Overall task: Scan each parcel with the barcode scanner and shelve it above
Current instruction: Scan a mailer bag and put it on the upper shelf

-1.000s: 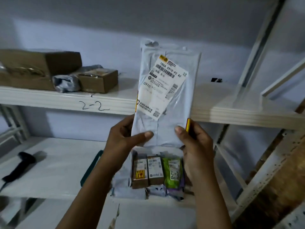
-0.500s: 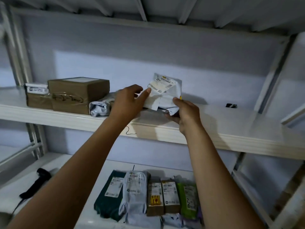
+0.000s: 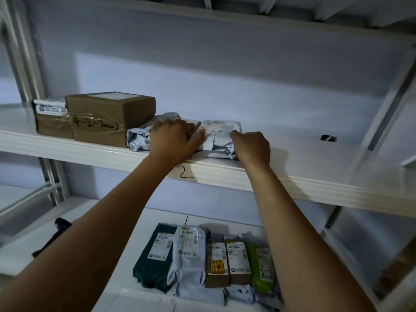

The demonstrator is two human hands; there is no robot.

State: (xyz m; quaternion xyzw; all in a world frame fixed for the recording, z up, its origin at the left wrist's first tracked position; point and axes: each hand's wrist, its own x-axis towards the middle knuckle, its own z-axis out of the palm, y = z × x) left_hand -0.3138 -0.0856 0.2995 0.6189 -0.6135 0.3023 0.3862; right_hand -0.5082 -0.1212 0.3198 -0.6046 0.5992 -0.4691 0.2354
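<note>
Left hand (image 3: 175, 138) and right hand (image 3: 252, 147) curl round the ends of the grey mailer (image 3: 221, 137). It lies on the upper shelf (image 3: 292, 183), right of the brown box (image 3: 110, 115). Shelving step looks nearly done. Next I let go, grab the scanner (image 3: 62, 225), and pick from the lower row (image 3: 195, 251).

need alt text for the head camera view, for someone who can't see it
A left hand and a right hand hold a grey mailer parcel on the upper shelf, beside a crumpled grey bag and a brown box. On the lower shelf lie a row of labelled parcels and, far left, a black barcode scanner.
</note>
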